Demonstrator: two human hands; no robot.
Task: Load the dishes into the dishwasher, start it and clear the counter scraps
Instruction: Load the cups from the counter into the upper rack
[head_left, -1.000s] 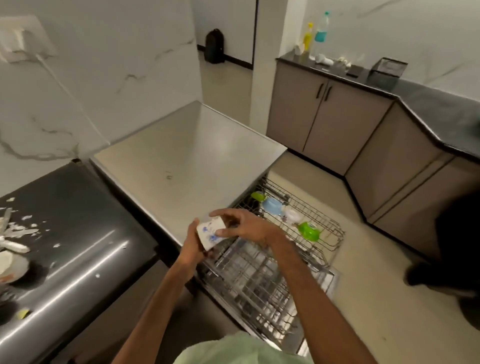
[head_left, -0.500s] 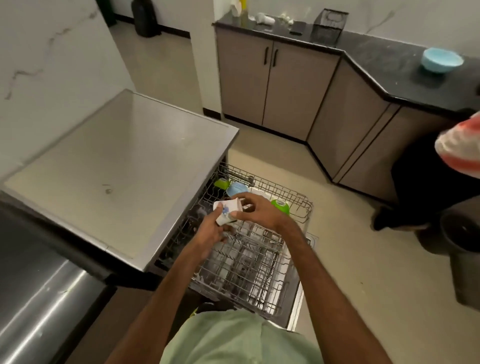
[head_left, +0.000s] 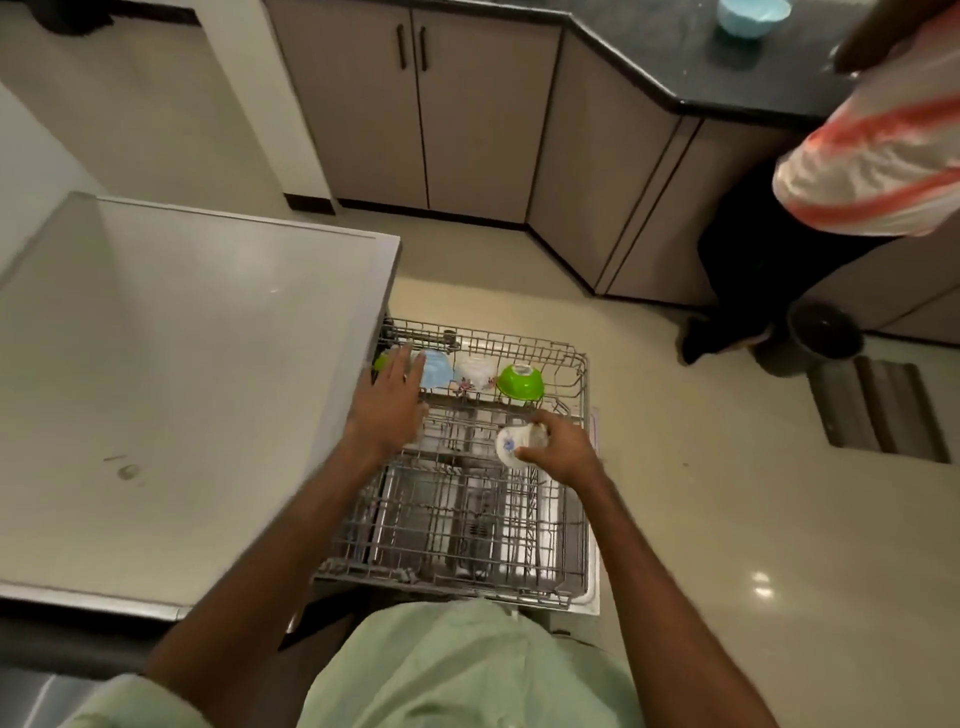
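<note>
The white cup with blue flowers (head_left: 511, 447) lay tilted in the right hand (head_left: 558, 452), whose thumb and fingers curled round it, above the right side of the wire rack (head_left: 571, 519). To its left, the left hand (head_left: 387, 410) was spread with straight fingers, holding nothing, its fingertips at the blue bowl (head_left: 439, 370), beside a white bowl (head_left: 475, 371) and a green bowl (head_left: 521, 382)

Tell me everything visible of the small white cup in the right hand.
The cup is small, white, glossy, with a blue flower print; it looks ceramic. It is tilted, not upright. The right hand grips it, fingers curled over its top, thumb beneath. It hangs over the right part of the dishwasher's wire rack, nearer than the green bowl; contact with the wires cannot be told.
</note>
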